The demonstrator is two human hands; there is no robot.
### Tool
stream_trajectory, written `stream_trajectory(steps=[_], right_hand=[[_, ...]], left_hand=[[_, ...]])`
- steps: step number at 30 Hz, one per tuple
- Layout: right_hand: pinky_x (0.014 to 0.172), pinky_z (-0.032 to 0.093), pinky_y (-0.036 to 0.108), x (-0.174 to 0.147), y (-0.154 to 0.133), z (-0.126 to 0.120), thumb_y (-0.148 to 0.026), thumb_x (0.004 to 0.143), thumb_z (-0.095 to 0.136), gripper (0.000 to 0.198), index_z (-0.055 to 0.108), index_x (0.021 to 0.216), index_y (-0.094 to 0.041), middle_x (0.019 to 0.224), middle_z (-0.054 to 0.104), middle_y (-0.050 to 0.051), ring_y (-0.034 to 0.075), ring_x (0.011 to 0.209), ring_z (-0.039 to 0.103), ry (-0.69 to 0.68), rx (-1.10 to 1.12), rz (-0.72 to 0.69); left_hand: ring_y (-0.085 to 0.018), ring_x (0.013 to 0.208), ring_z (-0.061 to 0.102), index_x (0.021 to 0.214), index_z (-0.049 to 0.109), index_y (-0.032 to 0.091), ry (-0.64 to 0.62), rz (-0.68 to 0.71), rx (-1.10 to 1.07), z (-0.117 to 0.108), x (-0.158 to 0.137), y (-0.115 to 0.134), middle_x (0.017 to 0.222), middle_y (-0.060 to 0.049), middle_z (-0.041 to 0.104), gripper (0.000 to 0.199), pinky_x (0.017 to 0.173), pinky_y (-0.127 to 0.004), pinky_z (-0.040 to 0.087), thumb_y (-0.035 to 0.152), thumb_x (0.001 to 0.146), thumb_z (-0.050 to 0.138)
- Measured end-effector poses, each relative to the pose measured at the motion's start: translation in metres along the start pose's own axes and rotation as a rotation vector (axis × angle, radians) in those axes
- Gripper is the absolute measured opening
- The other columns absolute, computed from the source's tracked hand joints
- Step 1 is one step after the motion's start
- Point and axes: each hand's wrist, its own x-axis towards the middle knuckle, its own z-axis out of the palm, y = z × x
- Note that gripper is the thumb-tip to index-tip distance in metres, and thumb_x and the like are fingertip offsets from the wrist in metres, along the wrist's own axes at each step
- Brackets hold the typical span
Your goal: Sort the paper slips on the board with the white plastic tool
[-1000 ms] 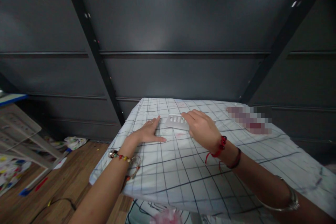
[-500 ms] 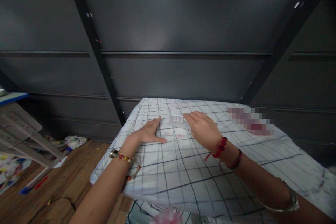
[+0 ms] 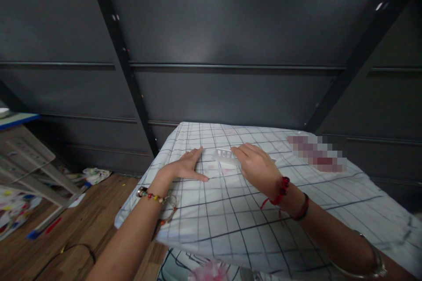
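My left hand (image 3: 187,166) lies on the white checked cloth (image 3: 211,215), its fingers stretched and the thumb spread away from them. To its right is a flat whitish strip (image 3: 224,157) with a row of small rectangular cells along its far edge; its exact kind I cannot make out. My right hand (image 3: 259,164) is closed over the strip from above and hides its middle. A short end of the strip shows beyond the hand on the right. Small faint pinkish marks (image 3: 214,170) show on the cloth in front of the strip.
A pixelated reddish patch (image 3: 316,153) covers something at the cloth's far right. Dark panels (image 3: 231,96) rise behind the table. At left stand a blue-edged table (image 3: 23,118) and a cable (image 3: 75,246) on the wooden floor. Something pink and fluffy (image 3: 209,270) shows below the near edge.
The strip and my right hand have shifted slightly toward me, and the strip's tilt has changed a little. My left hand stays in the same place.
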Motion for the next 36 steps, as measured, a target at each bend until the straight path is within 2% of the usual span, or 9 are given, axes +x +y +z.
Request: stream_trajectory(steps=[3,6,10,15,21,26,29,36], right_hand=[[0.068,0.039,0.029,-0.001,-0.004,-0.002,0.004,0.070,0.036,0.032,0.059,0.087,-0.011,0.074,0.060,0.007,0.018,0.071,0.050,0.027,0.039,-0.024],[0.069,0.040,0.029,0.002,-0.004,-0.002,0.005,0.069,0.036,0.035,0.059,0.092,-0.010,0.075,0.060,0.007,0.018,0.073,0.051,0.056,0.070,-0.047],[0.070,0.041,0.030,0.006,0.000,0.009,0.005,0.068,0.037,0.035,0.058,0.092,-0.010,0.076,0.061,0.007,0.018,0.074,0.051,0.089,0.143,-0.148],[0.068,0.042,0.029,-0.004,0.008,0.012,0.005,0.069,0.033,0.036,0.058,0.089,-0.012,0.074,0.060,0.005,0.016,0.071,0.050,0.149,0.287,-0.242],[0.068,0.041,0.029,-0.003,0.012,0.001,0.003,0.071,0.033,0.035,0.058,0.091,-0.011,0.074,0.060,0.005,0.017,0.072,0.050,0.181,0.259,-0.179],[0.067,0.040,0.030,-0.002,0.008,0.003,0.004,0.070,0.034,0.035,0.060,0.088,-0.010,0.074,0.061,0.007,0.018,0.071,0.050,0.125,0.118,-0.100],[0.065,0.039,0.029,-0.011,0.001,-0.001,0.003,0.069,0.036,0.032,0.060,0.086,-0.010,0.071,0.061,0.007,0.018,0.069,0.050,0.112,0.088,-0.069],[0.066,0.040,0.027,-0.023,-0.028,-0.022,0.001,0.074,0.035,0.031,0.060,0.084,-0.012,0.068,0.059,0.004,0.016,0.067,0.050,0.179,0.111,-0.088]], left_hand=[[-0.034,0.130,0.002,0.141,-0.001,0.012,-0.009,0.001,-0.004,0.001,0.000,-0.003,0.146,-0.013,0.001,0.120,0.105,-0.042,0.010,0.071,0.056,0.060],[-0.035,0.130,0.001,0.141,0.000,0.008,-0.015,-0.014,-0.004,0.001,0.000,-0.004,0.145,-0.016,0.000,0.123,0.105,-0.041,0.010,0.071,0.054,0.061],[-0.035,0.130,0.002,0.140,0.001,0.003,-0.034,-0.018,0.012,-0.001,-0.001,-0.003,0.144,-0.020,0.000,0.126,0.105,-0.041,0.011,0.071,0.054,0.062],[-0.034,0.130,0.002,0.140,0.001,0.006,-0.075,-0.006,0.040,-0.003,-0.004,-0.003,0.144,-0.019,-0.001,0.127,0.105,-0.041,0.010,0.071,0.051,0.063],[-0.035,0.130,0.001,0.141,-0.001,0.013,-0.119,-0.018,0.082,-0.005,-0.006,-0.006,0.144,-0.018,-0.003,0.126,0.104,-0.045,0.012,0.069,0.050,0.065],[-0.034,0.130,0.003,0.141,0.002,0.013,-0.133,0.008,0.131,-0.007,-0.008,-0.007,0.144,-0.018,-0.002,0.122,0.103,-0.046,0.014,0.070,0.052,0.064],[-0.032,0.130,0.002,0.141,0.007,0.009,-0.152,0.006,0.152,-0.007,-0.008,-0.007,0.144,-0.019,-0.002,0.119,0.104,-0.044,0.012,0.068,0.054,0.063],[-0.032,0.130,0.000,0.141,0.010,0.008,-0.170,-0.013,0.175,-0.008,-0.006,-0.003,0.144,-0.017,-0.002,0.118,0.104,-0.043,0.012,0.064,0.053,0.066]])
